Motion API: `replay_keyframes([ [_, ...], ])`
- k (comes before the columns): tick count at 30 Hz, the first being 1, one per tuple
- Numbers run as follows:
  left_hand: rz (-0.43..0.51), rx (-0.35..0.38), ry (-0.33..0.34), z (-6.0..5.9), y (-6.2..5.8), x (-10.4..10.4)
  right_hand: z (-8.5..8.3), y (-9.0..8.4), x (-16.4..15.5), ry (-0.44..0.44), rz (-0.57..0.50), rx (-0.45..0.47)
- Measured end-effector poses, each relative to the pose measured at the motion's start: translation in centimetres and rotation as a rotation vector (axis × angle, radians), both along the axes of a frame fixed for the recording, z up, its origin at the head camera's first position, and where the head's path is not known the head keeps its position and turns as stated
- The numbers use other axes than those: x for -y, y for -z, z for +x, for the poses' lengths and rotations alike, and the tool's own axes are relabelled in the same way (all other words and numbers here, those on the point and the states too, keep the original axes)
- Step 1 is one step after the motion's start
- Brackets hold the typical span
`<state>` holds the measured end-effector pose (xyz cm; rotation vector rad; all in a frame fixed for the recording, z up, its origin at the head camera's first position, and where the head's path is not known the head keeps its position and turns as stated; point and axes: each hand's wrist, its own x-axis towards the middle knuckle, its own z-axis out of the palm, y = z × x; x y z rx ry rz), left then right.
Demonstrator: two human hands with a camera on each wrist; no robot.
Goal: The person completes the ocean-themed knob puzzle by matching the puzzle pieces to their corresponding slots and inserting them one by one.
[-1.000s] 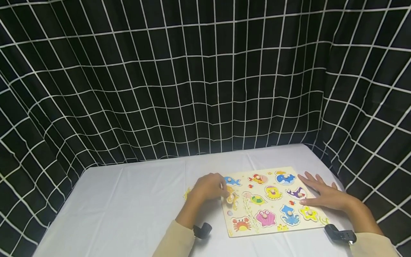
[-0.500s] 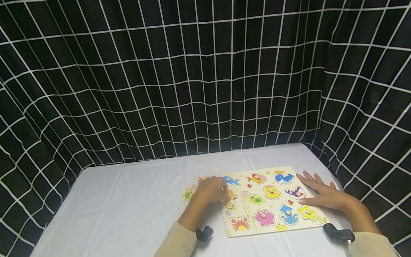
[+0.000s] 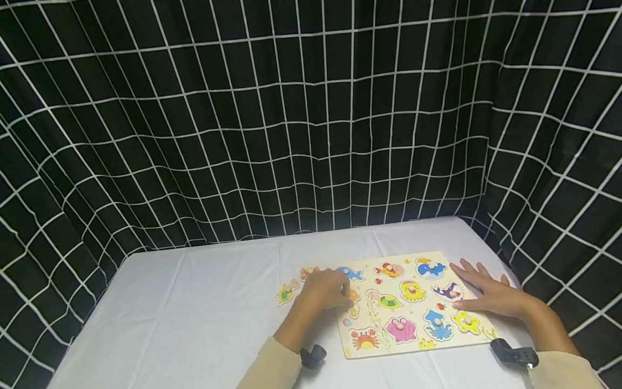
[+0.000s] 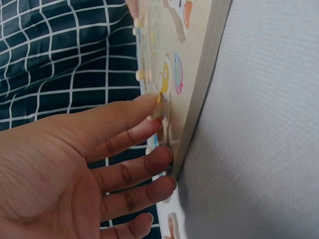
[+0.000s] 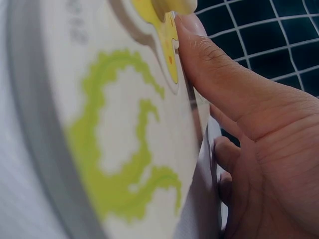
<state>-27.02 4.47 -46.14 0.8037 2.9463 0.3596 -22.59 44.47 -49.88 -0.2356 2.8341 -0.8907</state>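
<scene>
A wooden peg puzzle board (image 3: 408,347) with sea animals lies on the white table. My left hand (image 3: 323,292) is over its left edge, thumb and index finger pinching the yellow seahorse piece (image 4: 164,82) at its slot; the fingers hide much of the piece. My right hand (image 3: 498,296) rests with spread fingers on the board's right edge, its thumb beside the yellow starfish piece (image 3: 466,322). A loose turtle piece (image 3: 288,292) and a loose crab piece (image 3: 308,273) lie left of the board, beside my left hand.
Knobbed pieces such as the pink shell (image 3: 401,329), blue squid (image 3: 438,325) and octopus (image 3: 413,292) sit in the board. The turtle slot (image 3: 384,300) and crab slot (image 3: 365,339) show no knobs. A black gridded curtain (image 3: 311,119) surrounds the white table (image 3: 194,313).
My left hand has shifted slightly over the seahorse slot, and the seahorse piece now lies closer to the board. The loose turtle and crab have come into fuller view. My right hand stays put.
</scene>
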Motion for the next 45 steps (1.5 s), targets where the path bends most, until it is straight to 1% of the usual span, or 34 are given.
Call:
replay_keyframes([
  [5, -0.008, 0.012, -0.011, 0.16, -0.05, -0.04, 0.05, 0.09, 0.02, -0.003, -0.006, -0.002],
  [11, 0.043, 0.047, -0.044, 0.23, -0.11, -0.04, 0.13, -0.12, 0.14, -0.004, -0.008, -0.003],
  [15, 0.05, 0.057, -0.05, 0.25, -0.03, -0.07, 0.14, -0.22, 0.25, -0.004, -0.004, 0.0],
  [22, 0.008, 0.013, -0.015, 0.6, -0.29, -0.14, 0.25, -0.35, 0.41, 0.003, 0.005, 0.007],
  [27, -0.03, -0.022, -0.014, 0.68, -0.22, -0.29, 0.2, -0.28, 0.38, 0.005, 0.011, 0.011],
  [29, -0.043, -0.051, -0.009, 0.61, -0.16, -0.4, 0.15, -0.27, 0.32, 0.004, 0.009, 0.011],
  [31, -0.043, -0.076, 0.001, 0.51, -0.11, -0.46, 0.11, -0.27, 0.27, 0.004, 0.008, 0.01],
  [34, -0.021, -0.089, 0.022, 0.37, -0.08, -0.41, 0.08, -0.28, 0.26, 0.006, 0.008, 0.014],
  [37, 0.013, -0.066, 0.041, 0.32, -0.06, -0.28, 0.09, -0.3, 0.3, 0.009, 0.011, 0.018],
  [39, 0.033, -0.053, 0.042, 0.31, -0.07, -0.27, 0.13, -0.33, 0.32, 0.008, 0.01, 0.018],
  [45, 0.053, -0.007, -0.002, 0.47, -0.09, -0.31, 0.15, -0.33, 0.33, -0.002, 0.005, 0.011],
])
